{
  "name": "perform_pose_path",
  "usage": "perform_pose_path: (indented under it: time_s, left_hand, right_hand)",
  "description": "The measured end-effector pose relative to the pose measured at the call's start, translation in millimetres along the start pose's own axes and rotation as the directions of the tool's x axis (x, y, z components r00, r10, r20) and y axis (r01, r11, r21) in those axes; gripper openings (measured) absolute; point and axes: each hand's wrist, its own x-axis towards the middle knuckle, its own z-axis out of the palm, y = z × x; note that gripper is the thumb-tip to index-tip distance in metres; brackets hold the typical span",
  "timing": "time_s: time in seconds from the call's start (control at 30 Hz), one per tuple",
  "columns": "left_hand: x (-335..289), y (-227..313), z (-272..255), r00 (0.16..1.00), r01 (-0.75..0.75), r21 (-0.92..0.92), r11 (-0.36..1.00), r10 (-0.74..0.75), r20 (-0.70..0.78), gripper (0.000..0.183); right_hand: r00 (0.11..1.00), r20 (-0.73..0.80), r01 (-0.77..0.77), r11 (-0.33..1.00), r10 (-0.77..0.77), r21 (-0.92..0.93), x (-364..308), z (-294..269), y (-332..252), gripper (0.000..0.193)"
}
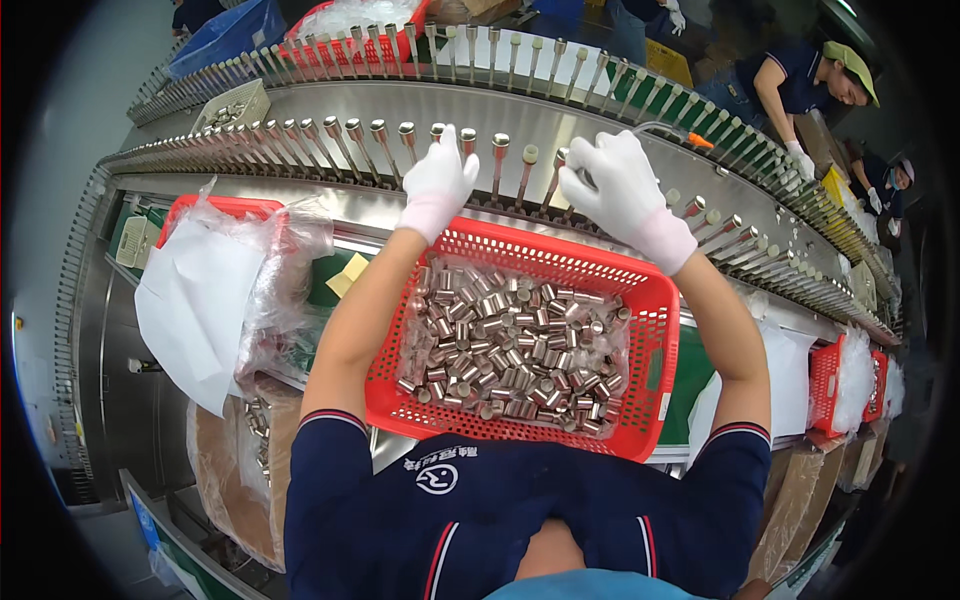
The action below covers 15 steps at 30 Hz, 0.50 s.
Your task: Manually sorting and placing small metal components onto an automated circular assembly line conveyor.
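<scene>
1. Navy polo shirt [520,510] at 6 o'clock — the wearer's chest, nearest the lens.
2. Red plastic basket [640,300], centre, filled with small metal cylinders [510,345] — seemingly kept within easy reach of both arms.
3. Left hand [437,180], white-gloved, at 11 o'clock, fingers gathered against a conveyor pin [468,143]; whether it grips a cylinder cannot be told.
4. Right hand [615,185], at 1 o'clock, fingers curled closed at the pin row.
5. Steel pin conveyor [330,105] arcs across 12 o'clock; another worker [800,85] at 2 o'clock; a lined basket [215,270] at 9 o'clock.
</scene>
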Motion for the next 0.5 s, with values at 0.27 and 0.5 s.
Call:
perform_pose_path:
  time_s: [0.27,0.5]
  left_hand:
    - [50.8,51.5,44.5,0.971,-0.174,0.093,0.980,0.156,0.181,0.024]
    - [39.1,78.8,58.9,0.959,-0.161,-0.020,0.987,0.161,0.233,0.021]
  right_hand:
    - [0.857,0.511,-0.288,0.887,0.071,0.360,-107.6,55.8,-18.9,0.027]
    - [0.863,0.287,-0.497,0.806,0.417,0.323,-90.8,68.6,45.0,0.020]
